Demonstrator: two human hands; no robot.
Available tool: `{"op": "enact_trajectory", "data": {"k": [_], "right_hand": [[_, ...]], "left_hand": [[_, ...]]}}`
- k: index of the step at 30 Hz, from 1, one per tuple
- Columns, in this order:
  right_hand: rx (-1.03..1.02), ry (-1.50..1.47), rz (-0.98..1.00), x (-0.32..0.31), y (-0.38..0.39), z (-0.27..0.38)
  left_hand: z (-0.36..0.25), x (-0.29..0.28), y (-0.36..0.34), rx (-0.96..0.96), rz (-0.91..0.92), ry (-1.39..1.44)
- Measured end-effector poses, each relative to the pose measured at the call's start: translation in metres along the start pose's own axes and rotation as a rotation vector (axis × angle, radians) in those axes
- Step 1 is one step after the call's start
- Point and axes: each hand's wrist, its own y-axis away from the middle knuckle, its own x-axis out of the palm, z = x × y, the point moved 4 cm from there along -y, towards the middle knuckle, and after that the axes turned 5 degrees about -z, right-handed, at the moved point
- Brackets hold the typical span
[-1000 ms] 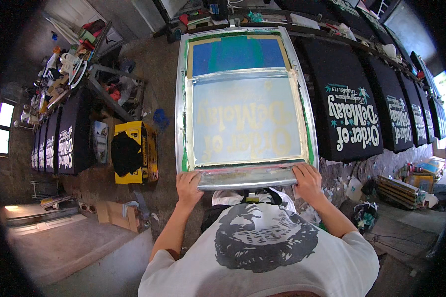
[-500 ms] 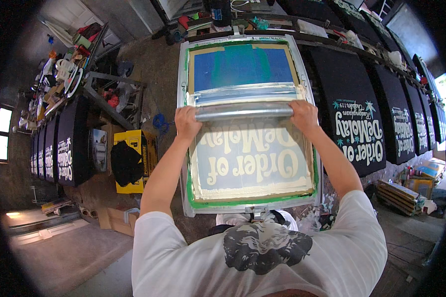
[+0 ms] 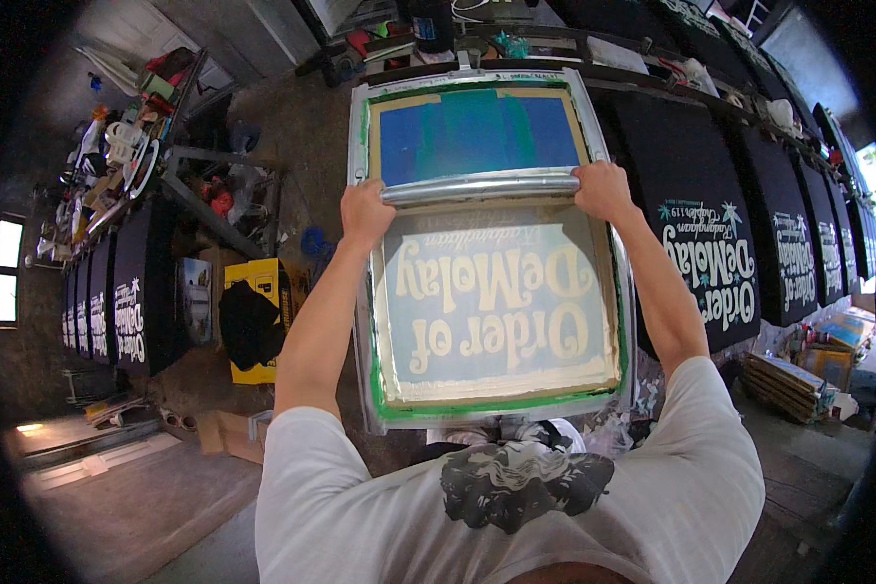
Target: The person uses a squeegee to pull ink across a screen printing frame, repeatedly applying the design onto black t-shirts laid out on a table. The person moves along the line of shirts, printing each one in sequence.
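A metal squeegee (image 3: pixel 482 189) lies crosswise over a silkscreen frame (image 3: pixel 358 122) in front of me. My left hand (image 3: pixel 365 212) is closed round its left end, and my right hand (image 3: pixel 603 192) grips the right end. Nearer to me, the mesh (image 3: pixel 487 321) carries pale lettering and leaf shapes, inverted from my side, with cream ink along the borders. Past the squeegee, a blue area with a green patch (image 3: pixel 472 134) covers the far mesh. The squeegee's blade edge and whatever lies under the screen are hidden.
Black printed fabric panels (image 3: pixel 667 156) hang in a row at my right, with more (image 3: pixel 144 282) at far left. A yellow box (image 3: pixel 253 321) with black cloth stands left of the screen. A cluttered bench (image 3: pixel 131 146) is farther left; stacked boards (image 3: pixel 786 384) sit at right.
Both hands have pushed the squeegee farther from me, to the edge of the blue area. The pale ink band beyond it is largely out of sight, and more lettering shows behind it.
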Motion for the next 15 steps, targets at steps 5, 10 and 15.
{"op": "enact_trajectory", "data": {"k": [5, 10, 15], "right_hand": [[0.015, -0.02, 0.082, -0.006, 0.085, 0.021], [-0.011, -0.16, 0.034, -0.008, 0.234, 0.05], [-0.085, -0.235, -0.275, -0.025, 0.356, 0.089]], "left_hand": [[-0.007, -0.02, 0.097, 0.086, -0.036, 0.016], [-0.043, -0.076, 0.235, 0.154, -0.141, 0.124], [-0.077, -0.119, 0.345, 0.192, -0.205, 0.227]]}}
